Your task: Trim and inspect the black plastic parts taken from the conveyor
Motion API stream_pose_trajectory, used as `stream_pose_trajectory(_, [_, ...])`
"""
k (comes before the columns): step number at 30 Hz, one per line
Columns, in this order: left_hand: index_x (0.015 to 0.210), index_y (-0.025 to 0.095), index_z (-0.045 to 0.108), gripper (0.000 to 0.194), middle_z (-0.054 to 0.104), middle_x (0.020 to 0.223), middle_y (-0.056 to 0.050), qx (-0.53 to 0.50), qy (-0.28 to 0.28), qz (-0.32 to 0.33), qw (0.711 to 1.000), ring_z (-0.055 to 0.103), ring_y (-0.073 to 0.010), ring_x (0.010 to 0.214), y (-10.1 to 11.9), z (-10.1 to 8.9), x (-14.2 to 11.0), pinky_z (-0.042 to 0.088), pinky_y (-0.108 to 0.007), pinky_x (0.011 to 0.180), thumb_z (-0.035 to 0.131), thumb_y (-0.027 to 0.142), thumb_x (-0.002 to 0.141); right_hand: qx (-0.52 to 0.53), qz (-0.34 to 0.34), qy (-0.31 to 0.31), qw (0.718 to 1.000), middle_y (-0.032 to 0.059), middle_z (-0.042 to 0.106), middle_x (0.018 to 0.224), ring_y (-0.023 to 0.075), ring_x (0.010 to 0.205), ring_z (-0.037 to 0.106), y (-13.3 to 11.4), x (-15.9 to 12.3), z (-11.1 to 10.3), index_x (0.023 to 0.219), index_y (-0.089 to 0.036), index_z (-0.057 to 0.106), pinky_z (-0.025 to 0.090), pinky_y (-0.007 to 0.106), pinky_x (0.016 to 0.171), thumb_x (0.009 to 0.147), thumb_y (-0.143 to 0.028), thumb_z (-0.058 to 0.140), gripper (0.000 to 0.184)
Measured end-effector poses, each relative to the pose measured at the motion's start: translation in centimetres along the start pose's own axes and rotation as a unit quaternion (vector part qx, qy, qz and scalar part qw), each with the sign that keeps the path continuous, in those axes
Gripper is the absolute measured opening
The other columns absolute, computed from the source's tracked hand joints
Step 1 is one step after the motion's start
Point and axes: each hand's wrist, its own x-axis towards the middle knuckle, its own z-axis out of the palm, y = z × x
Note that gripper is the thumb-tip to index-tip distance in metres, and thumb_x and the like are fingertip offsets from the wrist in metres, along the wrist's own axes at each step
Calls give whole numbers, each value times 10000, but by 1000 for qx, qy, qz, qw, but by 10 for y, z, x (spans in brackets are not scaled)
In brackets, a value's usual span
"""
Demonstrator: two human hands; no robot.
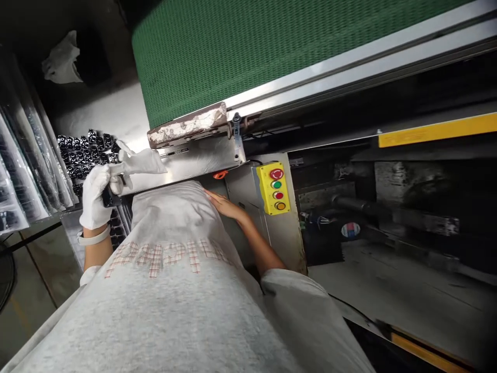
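My left hand [97, 191] wears a white glove and has a pale band at the wrist. Its fingers are closed on a loose white glove [145, 161], whose cuff points right over the metal table edge. A small dark piece [111, 198] shows just under those fingers; whether they grip it too I cannot tell. Bare, my right hand [225, 205] lies with its fingers stretched out against the side of my grey shirt [174, 207]. Rows of small shiny black parts [83, 155] stand on the metal table [116, 109], beyond my left hand.
A green mesh conveyor belt [252, 57] runs along the far side behind a metal rail. Another white glove [64, 59] lies at the back left. Plastic-wrapped sheets [27, 140] line the left. A yellow button box [273, 189] is mounted to the right of my right hand.
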Motion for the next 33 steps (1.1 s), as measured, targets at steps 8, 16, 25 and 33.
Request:
stream_pose_trajectory(8, [654, 172, 563, 321, 543, 515, 40, 32, 25, 27, 999, 443, -79, 447, 12, -6, -15, 356, -230, 453, 806, 345, 774, 143, 65, 68, 985, 104, 634, 1170, 192, 1151, 586, 30, -10, 20, 1080, -119, 664, 442, 450, 1111, 954, -231, 601, 179])
stream_pose_trajectory(16, [596, 175, 533, 391, 510, 475, 34, 61, -2, 65, 996, 447, -91, 429, 37, 13, -33, 372, -233, 455, 746, 420, 814, 434, -229, 55, 870, 66, 622, 1257, 161, 1102, 597, -118, 47, 16, 1162, -198, 598, 510, 310, 961, 830, -400, 596, 388])
stream_pose_trajectory(25, [632, 155, 575, 363, 557, 551, 18, 112, 80, -33, 990, 508, -98, 526, 17, -27, -36, 408, -231, 529, 772, 418, 788, 544, -210, 1, 812, 8, 609, 789, 101, 734, 552, -158, 51, 24, 828, -166, 527, 470, 237, 755, 764, -268, 529, 121])
stream_pose_trajectory(33, [635, 166, 561, 403, 544, 551, 39, 157, 96, -73, 980, 461, -90, 531, 11, -31, -30, 400, -227, 539, 786, 478, 756, 619, -137, -165, 755, 11, 570, 671, 116, 649, 526, -135, 22, 46, 757, -133, 534, 390, 219, 626, 674, -167, 678, 169])
